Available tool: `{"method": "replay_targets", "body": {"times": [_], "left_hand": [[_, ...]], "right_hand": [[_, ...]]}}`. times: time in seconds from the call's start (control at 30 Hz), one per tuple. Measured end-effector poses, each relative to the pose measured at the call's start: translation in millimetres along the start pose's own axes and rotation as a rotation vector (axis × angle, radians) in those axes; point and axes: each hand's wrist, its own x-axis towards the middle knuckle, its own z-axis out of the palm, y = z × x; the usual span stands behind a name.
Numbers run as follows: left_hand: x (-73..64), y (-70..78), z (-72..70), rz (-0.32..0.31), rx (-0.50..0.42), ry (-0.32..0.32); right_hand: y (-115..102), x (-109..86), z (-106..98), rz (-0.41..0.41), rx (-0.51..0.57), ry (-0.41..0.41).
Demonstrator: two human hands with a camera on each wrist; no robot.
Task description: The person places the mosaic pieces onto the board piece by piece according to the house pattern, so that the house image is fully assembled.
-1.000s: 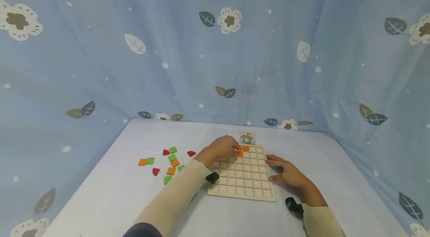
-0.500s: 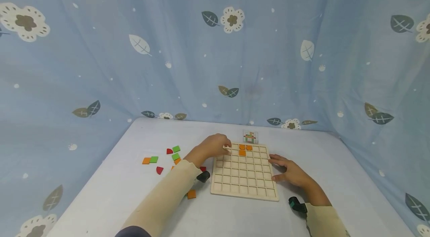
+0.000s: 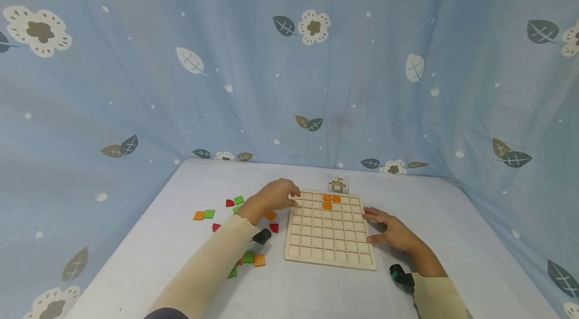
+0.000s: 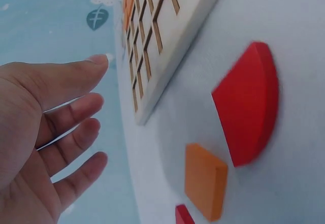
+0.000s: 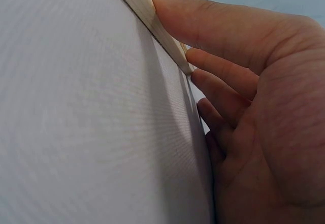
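- Leftmost on the white worktop [image 3: 135,269], an orange square [image 3: 199,215] lies edge to edge with a green square [image 3: 209,214].
- Just right of these are a red quarter-round [image 3: 216,227], partly covered by the cream sleeve [image 3: 203,263], and, farther back, a second red quarter-round [image 3: 230,203] beside another green square [image 3: 238,200].
- Nearer the front, other green and orange tiles [image 3: 259,260] lie close together, some partly hidden by the sleeve.
- Between the left forearm and the board, a loose orange tile [image 4: 205,181] lies near a third red quarter-round [image 4: 246,107].
- The left hand [image 3: 273,193] hovers by the board's far left corner, its grip wide, thumb apart from loosely bent fingers, nothing held.
- Between the hands, the wooden grid board [image 3: 327,231] lies flat; two orange pieces [image 3: 332,198] sit side by side in its farthest row, with an orange insert [image 3: 327,205] directly below the left one.
- Just beyond its far edge lies a patterned card [image 3: 338,184].
- Rightmost, the right hand [image 3: 389,228] rests thumb and fingertips against the board's right edge, its grip widely spread.
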Motion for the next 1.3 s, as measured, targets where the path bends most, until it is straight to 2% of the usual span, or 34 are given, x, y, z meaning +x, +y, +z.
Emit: {"method": "replay_targets", "body": {"times": [0.2, 0.4, 0.8, 1.0, 1.3], "left_hand": [[-4.1, -7.5, -3.3, -0.034, -0.018, 0.004], [-12.8, -17.5, -8.0, -0.081, 0.007, 0.011], [-33.1, -43.6, -6.1, -0.154, 0.027, -0.017], [-41.7, -52.7, -5.4, -0.236, -0.025, -0.030], [-53.6, -58.7, -8.4, -0.259, -0.011, -0.024]], "right_hand": [[2, 0.1, -2, -0.022, -0.005, 0.003], [5, 1.6, -1, -0.018, -0.011, 0.004], [6, 2.0, 2, 0.005, 0.000, 0.003], [3, 1.1, 3, 0.003, -0.002, 0.005], [2, 1.8, 2, 0.016, 0.006, 0.002]]}}
